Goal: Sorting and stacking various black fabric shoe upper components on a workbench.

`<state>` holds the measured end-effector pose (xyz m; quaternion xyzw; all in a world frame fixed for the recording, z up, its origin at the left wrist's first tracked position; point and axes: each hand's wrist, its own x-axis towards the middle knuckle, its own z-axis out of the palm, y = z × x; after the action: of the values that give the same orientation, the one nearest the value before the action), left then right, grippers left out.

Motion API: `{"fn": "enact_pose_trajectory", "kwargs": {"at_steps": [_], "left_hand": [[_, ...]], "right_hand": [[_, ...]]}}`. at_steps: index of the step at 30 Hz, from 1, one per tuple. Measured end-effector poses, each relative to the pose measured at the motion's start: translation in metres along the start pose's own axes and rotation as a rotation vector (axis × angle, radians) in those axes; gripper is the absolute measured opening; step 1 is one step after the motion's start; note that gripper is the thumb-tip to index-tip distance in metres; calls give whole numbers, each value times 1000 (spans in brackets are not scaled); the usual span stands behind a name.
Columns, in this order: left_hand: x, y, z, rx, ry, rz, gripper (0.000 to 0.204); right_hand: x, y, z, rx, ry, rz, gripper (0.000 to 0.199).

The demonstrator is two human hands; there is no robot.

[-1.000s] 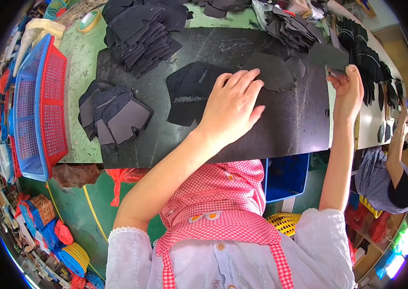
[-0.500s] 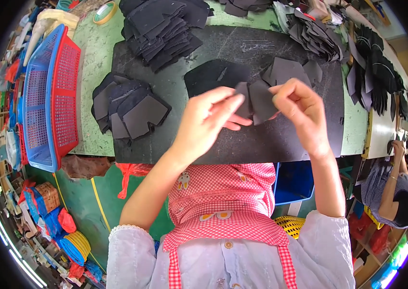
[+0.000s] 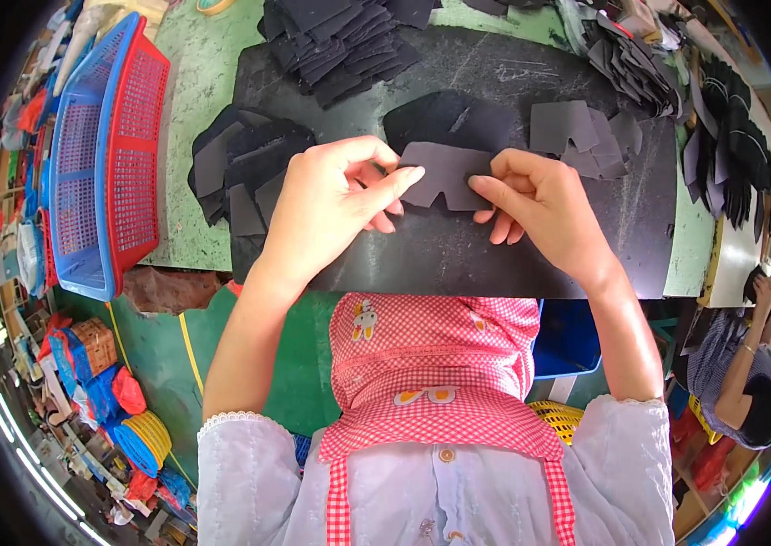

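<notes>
Between my two hands a flat dark grey cut piece (image 3: pixel 444 171) with a small notch in its lower edge is held up over the black mat (image 3: pixel 494 259). My left hand (image 3: pixel 335 187) pinches its left end between thumb and fingers. My right hand (image 3: pixel 540 200) grips its right end the same way. Just beyond it a larger black piece with a curved edge (image 3: pixel 449 118) lies on the mat. To the right, a few grey cut pieces (image 3: pixel 585 136) lie overlapping. Left of my left hand sits a loose pile of dark pieces (image 3: pixel 244 155), partly covered by that hand.
Stacked black pieces (image 3: pixel 335 45) stand at the back of the green table (image 3: pixel 199 100), and another heap (image 3: pixel 631 64) is at the back right. Blue and red plastic baskets (image 3: pixel 135 146) rest at the left edge. A co-worker (image 3: pixel 740 364) is at the far right.
The grey piece, earlier bent and folded between my hands, is now spread flat with its notch showing. My left hand has shifted left. The whole view has shifted slightly.
</notes>
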<state>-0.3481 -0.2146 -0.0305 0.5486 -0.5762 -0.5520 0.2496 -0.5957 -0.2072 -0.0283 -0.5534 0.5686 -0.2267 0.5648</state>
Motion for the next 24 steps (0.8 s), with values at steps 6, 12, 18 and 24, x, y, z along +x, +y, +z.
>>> {"fn": "enact_pose_trajectory", "kwargs": {"at_steps": [6,12,18,24], "left_hand": [[7,-18,5,60,-27,-87,21],[11,-15,6,104,-33,-128,24],[10,-6,18,801,117,155,31],[10,-17,19,727,245,596,34]], "right_hand": [[9,5,3,-92,-27,114,23],[14,6,4,-107,-38,114,23],[13,5,11,-670,224,-236,15],[15,17,7,-700,280,-655,36]]}}
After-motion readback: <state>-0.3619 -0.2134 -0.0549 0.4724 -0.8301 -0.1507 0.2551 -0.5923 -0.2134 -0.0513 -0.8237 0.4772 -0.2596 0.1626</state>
